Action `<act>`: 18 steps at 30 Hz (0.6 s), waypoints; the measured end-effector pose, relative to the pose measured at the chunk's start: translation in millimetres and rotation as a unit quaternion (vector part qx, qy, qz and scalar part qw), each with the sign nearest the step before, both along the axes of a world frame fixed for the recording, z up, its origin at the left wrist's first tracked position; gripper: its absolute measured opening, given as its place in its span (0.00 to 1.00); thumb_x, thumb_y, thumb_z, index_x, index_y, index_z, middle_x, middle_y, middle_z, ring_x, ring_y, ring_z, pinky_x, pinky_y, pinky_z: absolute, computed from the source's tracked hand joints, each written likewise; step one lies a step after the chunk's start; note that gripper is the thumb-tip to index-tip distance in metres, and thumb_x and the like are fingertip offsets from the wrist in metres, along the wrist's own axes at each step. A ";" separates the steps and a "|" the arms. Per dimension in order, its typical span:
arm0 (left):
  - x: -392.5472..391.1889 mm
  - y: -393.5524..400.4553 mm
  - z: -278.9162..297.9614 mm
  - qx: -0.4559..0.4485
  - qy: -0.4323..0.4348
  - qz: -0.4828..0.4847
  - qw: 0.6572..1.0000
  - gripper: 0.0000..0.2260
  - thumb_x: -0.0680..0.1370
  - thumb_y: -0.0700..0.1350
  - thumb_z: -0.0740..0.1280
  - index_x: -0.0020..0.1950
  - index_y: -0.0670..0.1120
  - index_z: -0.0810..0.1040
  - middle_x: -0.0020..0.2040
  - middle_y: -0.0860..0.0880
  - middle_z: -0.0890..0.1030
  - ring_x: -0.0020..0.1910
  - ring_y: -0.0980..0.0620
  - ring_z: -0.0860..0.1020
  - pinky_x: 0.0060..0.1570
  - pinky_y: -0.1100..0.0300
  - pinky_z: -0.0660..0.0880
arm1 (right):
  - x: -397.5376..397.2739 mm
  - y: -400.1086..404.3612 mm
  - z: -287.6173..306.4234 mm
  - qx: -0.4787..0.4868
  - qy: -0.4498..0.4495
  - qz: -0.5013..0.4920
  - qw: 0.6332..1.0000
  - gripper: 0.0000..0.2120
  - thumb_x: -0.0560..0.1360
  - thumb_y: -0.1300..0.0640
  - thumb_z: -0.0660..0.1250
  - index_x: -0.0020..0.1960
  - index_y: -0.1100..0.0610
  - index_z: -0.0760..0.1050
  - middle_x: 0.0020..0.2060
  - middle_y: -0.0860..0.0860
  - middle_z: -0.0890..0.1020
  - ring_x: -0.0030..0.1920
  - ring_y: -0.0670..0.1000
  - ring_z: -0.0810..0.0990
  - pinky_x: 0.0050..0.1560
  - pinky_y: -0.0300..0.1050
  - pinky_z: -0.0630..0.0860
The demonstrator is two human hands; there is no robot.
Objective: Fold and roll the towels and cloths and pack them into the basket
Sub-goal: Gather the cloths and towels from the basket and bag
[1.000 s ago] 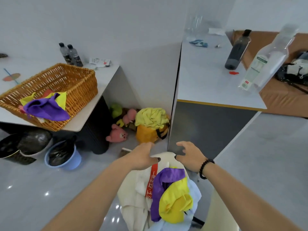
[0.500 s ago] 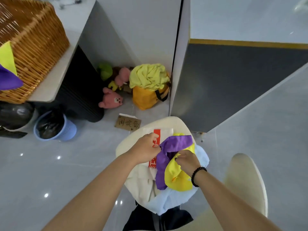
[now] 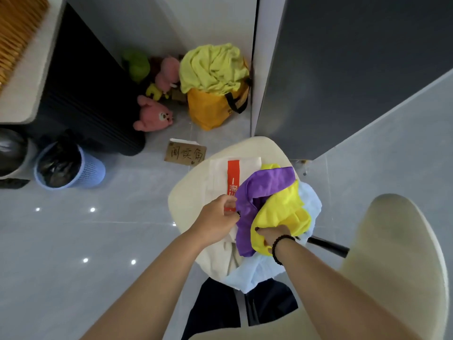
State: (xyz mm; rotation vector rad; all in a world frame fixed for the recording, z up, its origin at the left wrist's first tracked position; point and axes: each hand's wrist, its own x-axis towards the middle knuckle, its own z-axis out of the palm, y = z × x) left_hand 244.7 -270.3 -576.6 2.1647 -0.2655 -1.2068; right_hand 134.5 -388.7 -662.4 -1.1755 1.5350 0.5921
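Cream chair seat (image 3: 191, 192), round-edged, bearing a heap of cloths. Heap contents: white towel (image 3: 218, 173) with a red printed band, lying flat at the far side; purple cloth (image 3: 267, 185), crumpled, draped over the middle; yellow cloth (image 3: 282, 212), bunched, on top at the near right, touching the purple one; pale blue cloth (image 3: 257, 268) underneath, hanging off the near edge of the seat; cream cloth (image 3: 220, 256) trailing down at the near left. Left hand (image 3: 215, 217): grip closed, fingers curled, pinching the left edge of the purple cloth where it meets the red band. Right hand (image 3: 272, 235): beaded black bracelet at the wrist, fingers tucked into the near edge of the yellow cloth, grip holding that cloth. Wicker basket (image 3: 17, 33): only a corner in view at upper left, on a white tabletop (image 3: 22, 94), well apart from the heap. Second cream chair (image 3: 404, 241) at lower right, just beside the first. Floor items: blue mesh bin (image 3: 85, 170) with black liner under the tabletop; pink plush toy (image 3: 152, 116) near the wall; yellow-orange bag (image 3: 210, 111) topped with a lime-green cloth (image 3: 213, 67) in the corner; cardboard sign (image 3: 185, 154) with handwritten characters, between the bag and the chair seat.
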 end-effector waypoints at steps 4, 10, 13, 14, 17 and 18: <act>-2.4 4.7 5.0 -0.006 0.010 0.016 1.000 0.16 0.76 0.44 0.65 0.63 0.51 0.73 0.57 0.57 0.77 0.51 0.60 0.77 0.45 0.72 0.70 | 7.0 -6.8 16.4 -0.053 -0.021 0.083 0.995 0.16 0.76 0.56 0.66 0.33 0.59 0.66 0.31 0.52 0.68 0.33 0.51 0.68 0.33 0.42 0.69; -13.2 8.9 28.8 -0.020 0.032 0.005 0.999 0.19 0.73 0.42 0.68 0.63 0.49 0.73 0.58 0.54 0.78 0.53 0.59 0.78 0.54 0.63 0.74 | 5.8 -30.4 88.9 -0.153 -0.159 0.111 0.969 0.23 0.73 0.62 0.67 0.27 0.54 0.57 0.26 0.49 0.59 0.30 0.51 0.57 0.30 0.44 0.55; -20.4 6.4 50.2 -0.048 0.041 -0.004 0.998 0.24 0.71 0.42 0.73 0.65 0.49 0.71 0.59 0.52 0.76 0.54 0.56 0.77 0.55 0.61 0.76 | 3.8 -47.3 132.1 -0.158 -0.207 0.126 0.957 0.19 0.73 0.62 0.65 0.28 0.55 0.60 0.24 0.47 0.62 0.30 0.50 0.60 0.31 0.42 0.58; -22.8 4.3 59.2 -0.064 0.048 -0.002 0.997 0.27 0.70 0.42 0.74 0.66 0.49 0.69 0.59 0.52 0.75 0.55 0.56 0.76 0.55 0.62 0.76 | 2.3 -52.8 145.5 -0.155 -0.229 0.119 0.954 0.20 0.73 0.63 0.65 0.28 0.54 0.60 0.22 0.45 0.63 0.29 0.49 0.61 0.32 0.41 0.59; -27.9 -6.7 87.3 -0.121 0.033 -0.016 0.992 0.36 0.65 0.43 0.78 0.68 0.54 0.64 0.61 0.58 0.70 0.60 0.60 0.71 0.55 0.68 0.72 | 0.5 -64.3 189.7 -0.149 -0.285 0.113 0.940 0.16 0.72 0.65 0.65 0.29 0.58 0.65 0.25 0.49 0.65 0.31 0.50 0.63 0.37 0.44 0.61; -28.9 -11.8 97.5 -0.140 0.019 -0.027 0.990 0.38 0.65 0.42 0.78 0.68 0.55 0.61 0.61 0.63 0.68 0.61 0.65 0.69 0.56 0.72 0.69 | 1.0 -66.0 207.1 -0.142 -0.307 0.116 0.934 0.12 0.72 0.65 0.65 0.32 0.62 0.68 0.29 0.52 0.65 0.33 0.50 0.64 0.38 0.46 0.62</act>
